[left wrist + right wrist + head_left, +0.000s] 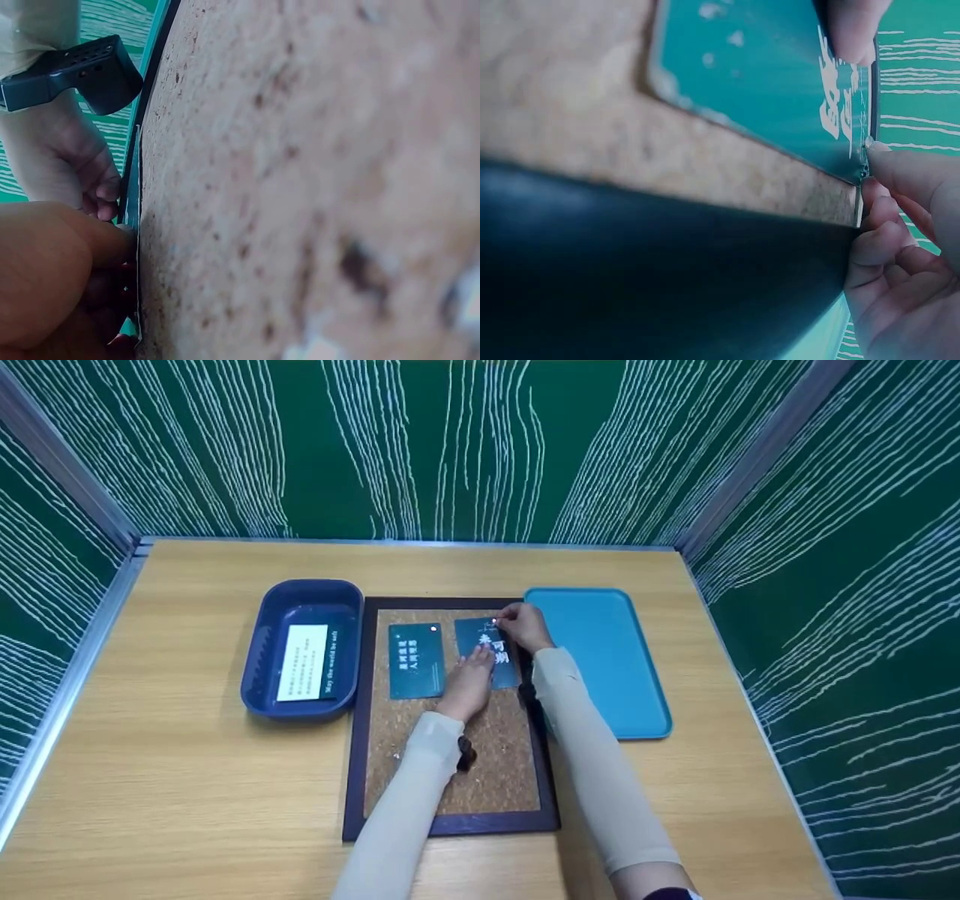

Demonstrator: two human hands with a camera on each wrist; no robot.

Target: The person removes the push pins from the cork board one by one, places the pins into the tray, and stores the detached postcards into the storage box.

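A dark green card with white characters (486, 666) lies on the framed cork board (487, 765). My left hand (470, 682) rests on this card with its fingers extended, holding it flat against the cork. At the card's top right corner, my right hand (525, 626) pinches a small clear push pin (868, 141) between thumb and curled fingers. The right wrist view shows the thumb right at the pin head, over the card's edge. To the left, a second green card (416, 661) lies on the cork with a white pin head (433, 628) at its top right corner.
A dark blue bin (259, 660) left of the board holds a printed card (302, 664) in white and green. A flat turquoise tray (615, 660) stands at the right, beside the board's dark frame (495, 823). Tiny clear pieces (397, 755) lie low on the cork.
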